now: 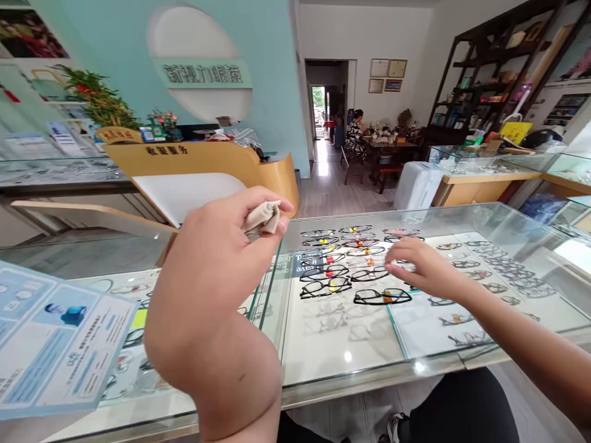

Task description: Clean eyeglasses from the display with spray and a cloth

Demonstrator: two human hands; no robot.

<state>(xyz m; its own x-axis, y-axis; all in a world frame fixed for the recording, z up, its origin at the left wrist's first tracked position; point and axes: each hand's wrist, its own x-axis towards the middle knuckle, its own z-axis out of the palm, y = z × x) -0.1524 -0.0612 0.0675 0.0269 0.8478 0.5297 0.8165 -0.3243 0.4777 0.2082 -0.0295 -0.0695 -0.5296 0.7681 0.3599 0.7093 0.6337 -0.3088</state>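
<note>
My left hand (221, 252) is raised close to the camera, its fingers pinched shut on a small beige cleaning cloth (263, 219). My right hand (422, 267) reaches out over the glass display case (351, 369), fingers curled with the tips pressed together near the rows of eyeglass frames (341, 264). What those fingertips hold, if anything, is too small to make out. A black frame (382, 297) lies just below that hand.
A blue leaflet (55, 338) lies at the left on the counter. A wooden reception desk (207, 166) stands behind. A person sits at a far table (355, 138). More glass cases (498, 166) and dark shelves (498, 67) stand to the right.
</note>
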